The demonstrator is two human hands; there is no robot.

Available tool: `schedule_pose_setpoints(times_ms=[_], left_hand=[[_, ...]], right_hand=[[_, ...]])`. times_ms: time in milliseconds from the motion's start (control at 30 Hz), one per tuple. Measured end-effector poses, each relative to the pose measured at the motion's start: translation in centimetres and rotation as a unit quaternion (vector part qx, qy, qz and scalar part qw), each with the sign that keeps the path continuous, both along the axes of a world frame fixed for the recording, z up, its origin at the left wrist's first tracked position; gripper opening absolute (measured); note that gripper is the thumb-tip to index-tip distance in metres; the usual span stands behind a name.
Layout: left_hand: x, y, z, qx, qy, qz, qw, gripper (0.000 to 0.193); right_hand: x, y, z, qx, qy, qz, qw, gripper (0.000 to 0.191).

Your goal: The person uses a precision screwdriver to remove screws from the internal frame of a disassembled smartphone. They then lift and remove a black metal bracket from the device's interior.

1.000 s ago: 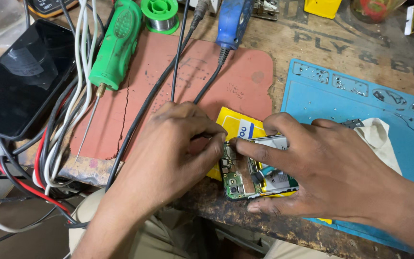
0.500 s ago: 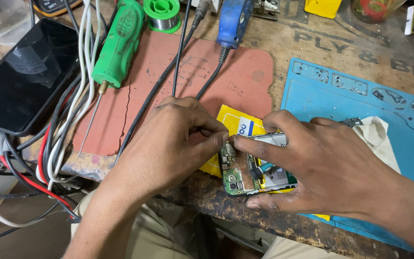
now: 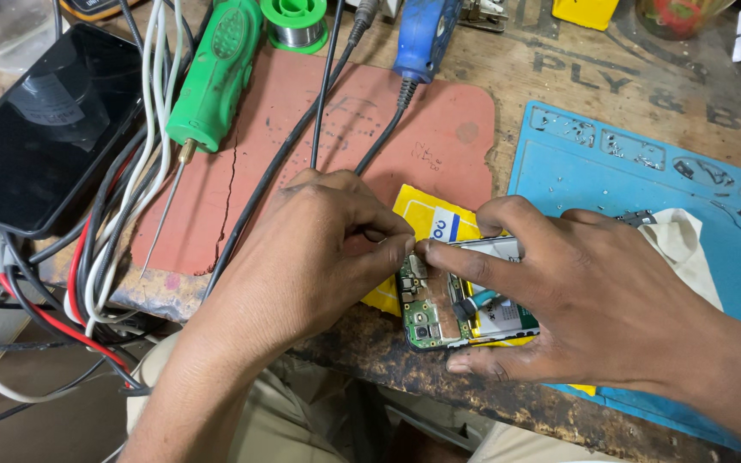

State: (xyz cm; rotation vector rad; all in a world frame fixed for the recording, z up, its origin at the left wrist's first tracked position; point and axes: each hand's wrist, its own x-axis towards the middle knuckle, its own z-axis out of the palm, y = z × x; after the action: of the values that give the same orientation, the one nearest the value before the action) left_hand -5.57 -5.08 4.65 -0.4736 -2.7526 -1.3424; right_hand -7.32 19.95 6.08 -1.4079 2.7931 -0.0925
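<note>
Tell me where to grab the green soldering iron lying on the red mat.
Grip the green soldering iron around its thick handle, coming from above on the mat side. It lies flat with its thin metal tip pointing toward the bench edge, and white cables crowd its other side.

Looking down on a worn wooden desk [image 3: 559,94], scuffed and dark along its chipped front edge. Lying across it, a cracked reddish mat [image 3: 319,146] and a blue mat [image 3: 645,180]. Showing below, a patch of brown floor [image 3: 36,377] crossed by loose cables.
</note>
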Motion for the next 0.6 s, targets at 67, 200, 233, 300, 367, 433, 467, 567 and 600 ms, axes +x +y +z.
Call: schedule_pose_setpoints(times_ms=[67, 200, 233, 300, 367, 433, 467, 567, 600], left_hand=[[0.04, -0.01, -0.02, 0.003, 0.002, -0.002, 1.0, 0.021], [0.09, -0.12, -0.03, 0.0, 0.002, -0.007, 1.0, 0.021], [0.12, -0.13, -0.03, 0.003, 0.003, -0.008, 1.0, 0.022], [0.13, -0.14, -0.05, 0.009, 0.006, -0.008, 1.0, 0.022], [0.08, -0.1, -0.07, 0.004, 0.006, -0.008, 1.0, 0.022], [0.05, -0.11, -0.07, 0.001, 0.007, -0.007, 1.0, 0.022], [0.07, -0.08, -0.04, 0.002, 0.008, -0.007, 1.0, 0.021], [0.08, -0.07, 0.04, 0.009, 0.005, -0.004, 1.0, 0.021], [0.12, -0.07, 0.08, 0.012, 0.002, -0.002, 1.0, 0.021]], right_hand=[[0.01, 0.01, -0.02, -0.007, 0.006, 0.004, 1.0, 0.094], [0.03, -0.01, 0.0, 0.006, 0.003, -0.001, 1.0, 0.097], [0.04, 0.0, 0.03, 0.007, 0.002, -0.001, 1.0, 0.096], [0.01, -0.01, 0.06, 0.01, 0.001, 0.0, 1.0, 0.096], [0.01, -0.03, 0.08, 0.016, -0.001, -0.001, 1.0, 0.097], [0.01, -0.05, 0.08, 0.006, 0.003, 0.003, 1.0, 0.096], [0.03, -0.04, 0.09, 0.0, 0.005, 0.005, 1.0, 0.095], [0.01, -0.08, 0.06, 0.005, -0.011, 0.0, 1.0, 0.094], [0.02, -0.07, 0.05, 0.003, -0.006, 0.002, 1.0, 0.094]])
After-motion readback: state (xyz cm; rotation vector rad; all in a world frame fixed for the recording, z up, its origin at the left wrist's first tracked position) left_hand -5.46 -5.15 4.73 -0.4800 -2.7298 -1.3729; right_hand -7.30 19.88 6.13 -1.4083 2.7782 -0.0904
